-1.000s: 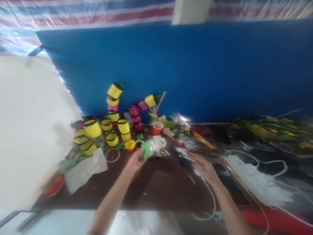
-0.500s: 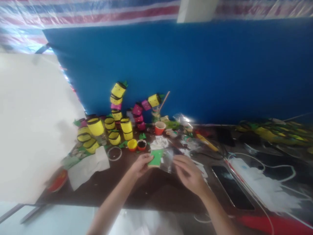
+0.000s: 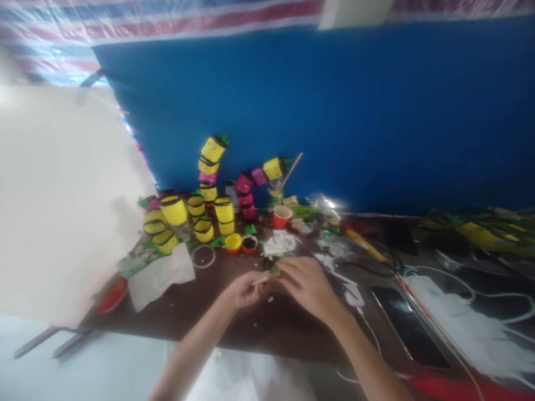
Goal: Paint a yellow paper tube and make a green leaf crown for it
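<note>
My left hand (image 3: 247,291) pinches a small flat green pad (image 3: 261,279), now tipped so that mostly its pale edge shows. My right hand (image 3: 307,284) reaches over its far end, fingers curled together by a dark, greenish bit that is too blurred to name. Whatever those fingers grip is hidden. Just beyond the hands lie crumpled white tissue (image 3: 280,243), a small yellow cup (image 3: 233,243) and a small cup with dark contents (image 3: 249,244).
Yellow and magenta ringed cup figures (image 3: 213,149) stand at the back left. A red paper cup (image 3: 281,217) is behind the tissue. White paper (image 3: 161,278) and a clear ring (image 3: 203,257) lie left; a phone (image 3: 412,326), cables and a power strip (image 3: 455,317) lie right.
The green pad has turned from face-up to nearly edge-on. My right hand has come in close to the left, and the clear plastic wrapper between them no longer shows. The view has shifted slightly.
</note>
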`<state>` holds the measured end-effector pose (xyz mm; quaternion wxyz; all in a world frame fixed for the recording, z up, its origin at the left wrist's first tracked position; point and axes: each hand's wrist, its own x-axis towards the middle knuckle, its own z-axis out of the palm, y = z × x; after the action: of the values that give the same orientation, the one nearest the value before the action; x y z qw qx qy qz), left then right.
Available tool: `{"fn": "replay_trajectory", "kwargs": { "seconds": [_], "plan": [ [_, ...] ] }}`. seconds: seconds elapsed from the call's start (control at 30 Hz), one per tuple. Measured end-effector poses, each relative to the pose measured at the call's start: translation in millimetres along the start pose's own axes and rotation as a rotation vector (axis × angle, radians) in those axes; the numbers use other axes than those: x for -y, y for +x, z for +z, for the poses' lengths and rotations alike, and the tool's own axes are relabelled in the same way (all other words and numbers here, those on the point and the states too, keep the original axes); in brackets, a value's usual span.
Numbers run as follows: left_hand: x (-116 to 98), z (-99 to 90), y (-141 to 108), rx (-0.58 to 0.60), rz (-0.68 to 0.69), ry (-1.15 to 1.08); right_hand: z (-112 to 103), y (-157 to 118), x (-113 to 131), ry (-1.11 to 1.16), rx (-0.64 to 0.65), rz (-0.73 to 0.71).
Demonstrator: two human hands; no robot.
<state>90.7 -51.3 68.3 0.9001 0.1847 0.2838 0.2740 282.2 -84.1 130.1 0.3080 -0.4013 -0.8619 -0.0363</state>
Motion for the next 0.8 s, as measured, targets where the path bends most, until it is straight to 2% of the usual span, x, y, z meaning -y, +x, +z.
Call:
{"fn": "replay_trajectory", "kwargs": {
  "seconds": [0.13,0.23,0.3,0.4,0.47,0.53,0.6,0.8],
  "plan": [
    [-0.5,-4.3,-3.2,0.034,-0.059,0.011,-1.0,15.3,8.3,0.011,0.075,0.011],
    [-0.8,-2.4,-10.3,0.067,-0.020,0.033,-6.4,23.5,17.2,0.012,0.118,0.010],
    [-2.9,0.5,-17.4,0.143,0.108,0.093,-9.6,25.0,23.6,0.014,0.126,0.005],
    [-9.0,3.7,-28.6,0.308,0.361,0.306,-11.8,22.9,32.5,0.060,0.112,-0.005],
    [-13.2,3.6,-34.6,0.391,0.423,0.467,-11.9,21.5,36.9,0.107,0.103,0.013],
    [-15.8,1.8,-38.6,0.425,0.417,0.592,-11.9,21.6,39.6,0.162,0.101,0.059],
    [-15.8,-1.1,-40.6,0.404,0.400,0.653,-12.1,23.5,40.9,0.227,0.112,0.118],
    [-6.0,-12.7,-37.5,0.378,0.361,0.533,-13.5,29.8,46.7,0.332,0.187,0.393]
  ]
}}
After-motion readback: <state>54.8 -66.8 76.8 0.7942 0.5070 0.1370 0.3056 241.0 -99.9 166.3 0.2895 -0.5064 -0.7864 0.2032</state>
